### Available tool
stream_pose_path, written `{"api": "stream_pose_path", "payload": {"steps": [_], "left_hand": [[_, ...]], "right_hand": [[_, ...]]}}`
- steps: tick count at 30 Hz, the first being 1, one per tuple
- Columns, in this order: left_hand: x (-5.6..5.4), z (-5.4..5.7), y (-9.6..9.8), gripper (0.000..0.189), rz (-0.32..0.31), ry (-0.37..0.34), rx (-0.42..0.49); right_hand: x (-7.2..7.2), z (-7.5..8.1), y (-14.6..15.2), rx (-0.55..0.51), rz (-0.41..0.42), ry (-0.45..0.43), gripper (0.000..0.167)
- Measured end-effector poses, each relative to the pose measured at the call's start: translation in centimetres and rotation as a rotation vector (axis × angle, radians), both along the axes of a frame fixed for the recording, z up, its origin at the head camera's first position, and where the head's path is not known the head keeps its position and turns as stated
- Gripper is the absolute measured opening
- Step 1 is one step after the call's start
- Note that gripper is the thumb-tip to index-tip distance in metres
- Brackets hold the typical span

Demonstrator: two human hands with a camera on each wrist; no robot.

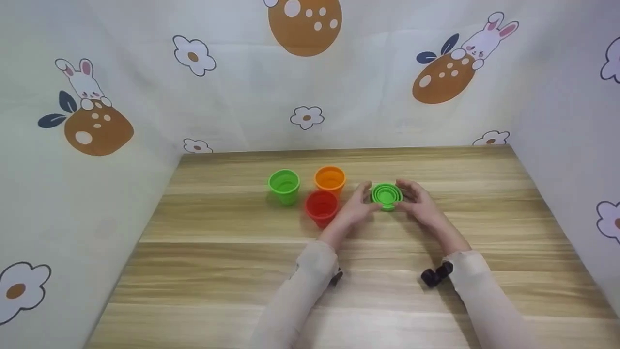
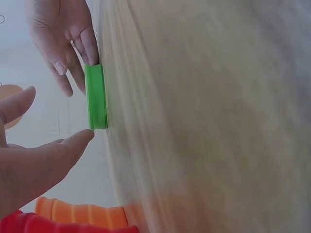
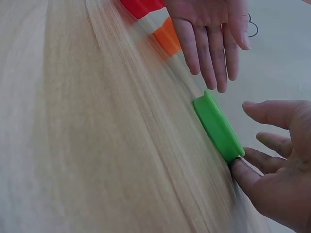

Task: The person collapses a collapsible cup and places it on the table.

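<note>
A collapsed green cup (image 1: 387, 196) lies flat on the table, its rings nested inside one another. My left hand (image 1: 357, 207) is at its left side with straight fingers, the tips at or very near the rim. From the right, my right hand (image 1: 420, 204) curves loosely about the cup, and its fingertips touch the edge in the right wrist view, where the flattened cup (image 3: 218, 127) shows side-on. Left of the hands stand three extended cups: a red cup (image 1: 322, 207) beside my left wrist, an orange cup (image 1: 330, 178) behind it, and another green cup (image 1: 284, 184).
The wooden table (image 1: 203, 276) meets a patterned cloth backdrop (image 1: 242, 97) at its back edge, and cloth also hangs at both sides. A dark wrist camera (image 1: 436, 275) sticks out from the right sleeve. Bare wood lies in front of the cups.
</note>
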State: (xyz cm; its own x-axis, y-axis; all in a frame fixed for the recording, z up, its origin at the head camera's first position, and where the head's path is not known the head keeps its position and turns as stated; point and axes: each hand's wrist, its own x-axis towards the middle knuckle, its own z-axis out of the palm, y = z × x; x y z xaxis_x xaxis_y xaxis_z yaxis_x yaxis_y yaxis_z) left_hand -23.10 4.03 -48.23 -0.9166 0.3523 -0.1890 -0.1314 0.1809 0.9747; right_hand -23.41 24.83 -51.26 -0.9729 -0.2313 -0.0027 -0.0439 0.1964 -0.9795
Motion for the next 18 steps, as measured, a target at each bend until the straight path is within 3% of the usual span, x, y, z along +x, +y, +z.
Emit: {"api": "stream_pose_path", "payload": {"steps": [18], "left_hand": [[-0.1, 1.2, -0.2, 0.073, 0.008, 0.076, -0.029]], "right_hand": [[0.0, 1.1, -0.2, 0.022, -0.017, 0.009, 0.064]]}}
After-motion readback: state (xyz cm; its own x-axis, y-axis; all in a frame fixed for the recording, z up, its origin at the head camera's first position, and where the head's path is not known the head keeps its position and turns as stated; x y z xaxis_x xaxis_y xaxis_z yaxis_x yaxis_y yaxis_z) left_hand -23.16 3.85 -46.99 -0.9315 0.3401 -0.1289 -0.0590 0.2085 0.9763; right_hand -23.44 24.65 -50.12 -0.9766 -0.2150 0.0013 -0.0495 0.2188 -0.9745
